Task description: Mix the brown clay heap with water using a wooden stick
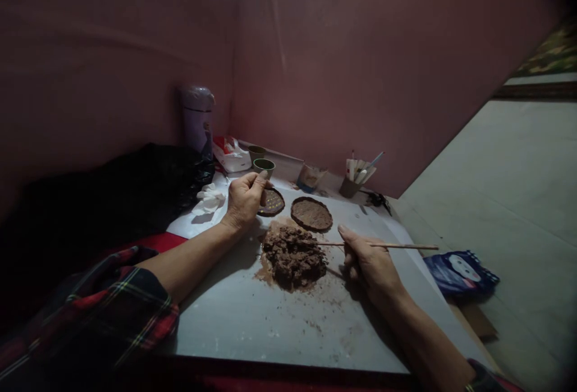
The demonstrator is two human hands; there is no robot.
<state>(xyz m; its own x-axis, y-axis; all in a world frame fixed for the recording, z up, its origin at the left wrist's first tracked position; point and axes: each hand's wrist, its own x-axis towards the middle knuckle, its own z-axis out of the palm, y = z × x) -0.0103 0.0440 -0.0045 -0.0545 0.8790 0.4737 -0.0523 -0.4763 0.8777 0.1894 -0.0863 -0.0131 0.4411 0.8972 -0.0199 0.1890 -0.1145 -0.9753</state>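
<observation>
My right hand [372, 263] grips a thin wooden stick [406, 246]. The stick's left end reaches the edge of a crumbly brown mound [295, 257], which looks like clay or soil, on the white board [216, 320]. Above the mound's left side, my left hand [246, 198] is closed, thumb against bent fingers; whatever it may hold is hidden. Just behind its thumb appears a dark green cup [264, 165]; I cannot tell if they touch. Partly covered by that hand is a dark round disc [273, 202] with yellowish dots. Right of it lies a brown-filled round disc [312, 214].
Along the back stand a second cup [256, 151], a glass of cloudy liquid [310, 177] and a pot of brushes and pens [356, 178]. At left are a purple flask [198, 118], black plastic [112, 199] and crumpled tissue [210, 199]. A blue pouch [460, 273] lies at right.
</observation>
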